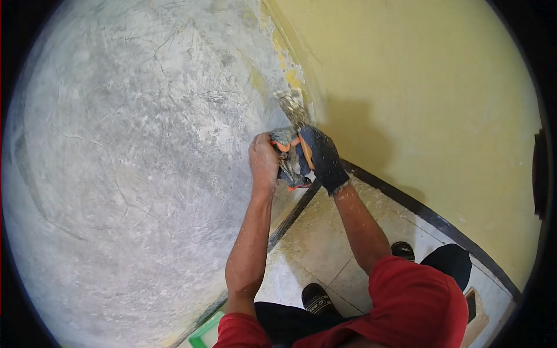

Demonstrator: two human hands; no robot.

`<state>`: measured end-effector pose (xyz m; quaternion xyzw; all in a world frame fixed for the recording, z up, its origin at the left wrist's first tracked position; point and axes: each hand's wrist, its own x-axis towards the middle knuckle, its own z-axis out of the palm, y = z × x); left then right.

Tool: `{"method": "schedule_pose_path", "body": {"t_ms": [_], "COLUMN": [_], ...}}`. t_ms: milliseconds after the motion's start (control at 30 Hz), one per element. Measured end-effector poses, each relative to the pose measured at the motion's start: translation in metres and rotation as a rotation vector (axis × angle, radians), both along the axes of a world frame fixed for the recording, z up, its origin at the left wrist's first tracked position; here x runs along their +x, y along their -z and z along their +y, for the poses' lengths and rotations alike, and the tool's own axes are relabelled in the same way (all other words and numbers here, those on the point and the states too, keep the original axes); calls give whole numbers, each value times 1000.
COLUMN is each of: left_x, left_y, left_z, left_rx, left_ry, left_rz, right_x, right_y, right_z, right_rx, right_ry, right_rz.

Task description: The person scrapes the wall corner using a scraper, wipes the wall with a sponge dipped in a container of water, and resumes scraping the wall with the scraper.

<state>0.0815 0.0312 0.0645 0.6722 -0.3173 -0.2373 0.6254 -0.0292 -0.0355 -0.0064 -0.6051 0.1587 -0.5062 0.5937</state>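
Observation:
My bare left hand (pixel 264 160) is closed on a crumpled grey work glove (pixel 284 139) with orange edging. Beside it, my right hand (pixel 324 159) wears a dark, dusty glove and grips a scraper (pixel 292 107). The scraper's wide blade points up and is caked with pale residue. An orange part, perhaps its handle, shows along the right palm. Both hands are close together in front of the wall corner, and the crumpled glove lies between them. Some of my right fingers are hidden.
A scraped grey wall (pixel 145 145) fills the left, with yellow paint remnants near the corner. The yellow wall (pixel 423 87) is on the right. Below are a dusty tiled floor (pixel 316 246), dark skirting (pixel 418 211), my sandalled feet and a green-edged object (pixel 204 332).

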Motion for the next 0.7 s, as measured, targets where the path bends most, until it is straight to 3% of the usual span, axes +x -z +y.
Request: {"method": "schedule_pose_path", "body": {"t_ms": [33,100,167,233,267,400,467,633,700], "left_x": [5,0,-10,-25,-30,-49,-41,-16,-27], "left_y": [7,7,1,4,7,6,13,25,9], "left_z": [-6,-14,-9,-13,-14,-23,-30,-37,-35], "left_rx": [17,115,292,632,634,630,554,409,458], "left_ry": [-16,105,94,-44,-14,99,133,209,196], "left_rz": [-19,-138,-159,-494,-599,-483,-432,-301,-281], "right_x": [1,-7,-17,-23,-17,-15,-11,-27,-38], "right_y": [9,9,12,13,26,39,45,23,10], "right_z": [6,23,23,14,6,-15,-23,-20,-20], "right_rx": [17,537,630,509,435,371,-57,82,373], "right_ry": [-16,-102,-194,-172,-179,-130,72,-87,-399], "right_rz": [-19,-175,-236,-234,-265,-254,-92,-33,156]}}
